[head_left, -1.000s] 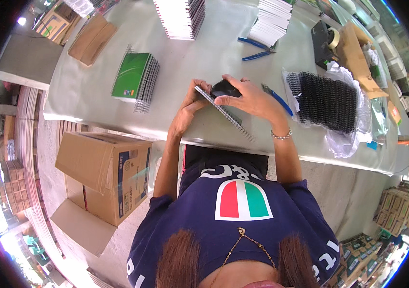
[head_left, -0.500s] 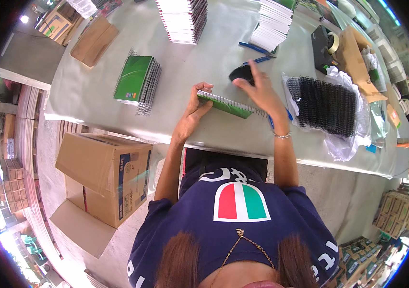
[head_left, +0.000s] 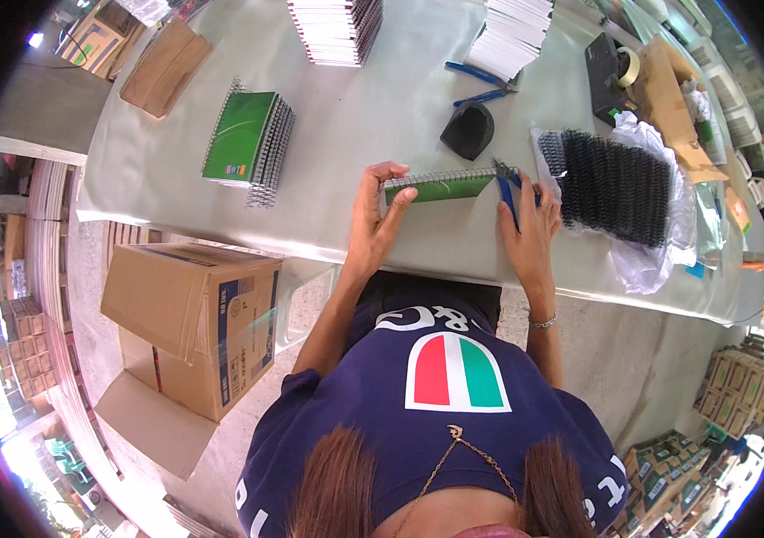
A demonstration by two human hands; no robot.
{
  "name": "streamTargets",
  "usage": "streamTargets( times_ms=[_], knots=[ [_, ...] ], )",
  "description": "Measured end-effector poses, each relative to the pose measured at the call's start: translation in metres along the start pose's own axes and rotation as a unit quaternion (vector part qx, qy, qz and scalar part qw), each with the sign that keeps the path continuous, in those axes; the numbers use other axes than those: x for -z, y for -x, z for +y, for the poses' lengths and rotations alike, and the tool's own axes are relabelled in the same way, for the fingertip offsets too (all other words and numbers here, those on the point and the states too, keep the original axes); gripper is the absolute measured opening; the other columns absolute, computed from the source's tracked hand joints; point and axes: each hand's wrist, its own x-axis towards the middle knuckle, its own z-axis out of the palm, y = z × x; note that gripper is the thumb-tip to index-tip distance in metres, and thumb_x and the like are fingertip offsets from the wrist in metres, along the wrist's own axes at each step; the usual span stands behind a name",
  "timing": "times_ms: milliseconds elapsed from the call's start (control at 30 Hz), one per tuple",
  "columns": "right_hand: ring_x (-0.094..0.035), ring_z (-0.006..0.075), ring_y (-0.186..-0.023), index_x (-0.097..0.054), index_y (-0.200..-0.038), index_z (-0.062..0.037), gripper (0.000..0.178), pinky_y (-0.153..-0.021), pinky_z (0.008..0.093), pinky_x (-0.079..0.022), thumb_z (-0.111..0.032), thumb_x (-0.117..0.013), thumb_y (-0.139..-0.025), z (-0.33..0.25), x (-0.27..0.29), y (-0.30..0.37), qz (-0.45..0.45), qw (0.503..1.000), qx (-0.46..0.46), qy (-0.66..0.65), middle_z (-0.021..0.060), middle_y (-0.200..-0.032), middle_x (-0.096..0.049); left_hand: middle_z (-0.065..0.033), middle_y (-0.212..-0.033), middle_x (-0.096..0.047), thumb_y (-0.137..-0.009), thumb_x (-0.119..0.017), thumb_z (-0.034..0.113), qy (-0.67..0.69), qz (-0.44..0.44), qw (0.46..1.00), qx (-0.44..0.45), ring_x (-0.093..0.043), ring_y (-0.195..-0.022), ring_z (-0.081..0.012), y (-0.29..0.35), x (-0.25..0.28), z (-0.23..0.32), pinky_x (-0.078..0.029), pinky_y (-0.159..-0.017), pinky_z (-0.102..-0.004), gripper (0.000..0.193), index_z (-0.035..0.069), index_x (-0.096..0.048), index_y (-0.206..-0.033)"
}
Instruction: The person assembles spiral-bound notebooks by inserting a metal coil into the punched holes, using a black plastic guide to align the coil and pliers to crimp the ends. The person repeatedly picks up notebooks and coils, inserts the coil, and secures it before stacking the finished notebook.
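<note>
My left hand [head_left: 380, 208] grips the left end of a green notebook [head_left: 449, 187], thumb in front and fingers behind. A wire spiral runs along the notebook's upper edge. My right hand [head_left: 530, 220] is closed on blue-handled pliers [head_left: 508, 190], whose jaws are at the right end of the spiral. Just beyond the notebook lies a black rounded pad [head_left: 468, 132]. A second blue-handled tool [head_left: 480, 82], with its handles spread, rests farther back.
Green spiral notebooks [head_left: 243, 139] are stacked at left. Tall stacks of bound books [head_left: 335, 31] and white pages [head_left: 514, 36] stand at the back. Black coils [head_left: 610, 186] lie on white plastic at right. An open cardboard box [head_left: 194, 314] stands left of me, below the table.
My right hand has come down from beside the black pad and now holds the pliers at the spiral's end. The notebook has turned more level in my left hand.
</note>
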Motion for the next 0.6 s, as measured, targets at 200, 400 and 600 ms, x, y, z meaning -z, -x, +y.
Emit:
streamTargets(
  times_ms=[200,400,600],
  knots=[
    [-0.039,0.0351,-0.129,-0.039,-0.15,-0.0019,0.055,-0.111,0.0481,-0.028,-0.027,-0.05,-0.103,0.002,0.005,0.0,0.097,0.981,-0.011,-0.168,0.022,-0.136,-0.043,-0.013,-0.102,-0.065,-0.094,-0.069,0.016,-0.044,0.019,0.999,0.021,-0.061,-0.099,-0.0226,0.0,0.006,-0.006,-0.045,-0.093,-0.0336,0.023,-0.003,-0.062,-0.105],
    [-0.055,0.0219,-0.114,-0.043,-0.147,0.001,0.056,-0.097,0.0368,-0.049,-0.024,-0.059,-0.099,-0.021,0.042,0.004,0.019,0.777,-0.191,-0.599,0.0148,-0.131,-0.052,-0.0141,-0.098,-0.071,-0.091,-0.073,0.018,-0.145,0.023,0.989,-0.012,-0.066,-0.093,-0.0217,-0.002,0.002,0.011,-0.05,-0.086,-0.0325,0.024,-0.001,-0.069,-0.106],
    [-0.057,0.0286,-0.114,-0.051,-0.143,-0.0062,0.068,-0.097,0.0399,-0.048,-0.012,-0.076,-0.08,-0.079,0.045,0.018,-0.058,0.936,0.11,-0.33,0.0161,-0.125,-0.055,-0.0114,-0.091,-0.073,-0.091,-0.073,0.011,-0.111,0.035,0.989,0.092,-0.069,-0.086,-0.0148,0.001,0.003,0.005,-0.053,-0.079,-0.0302,0.022,0.0,-0.071,-0.11]
  ],
)
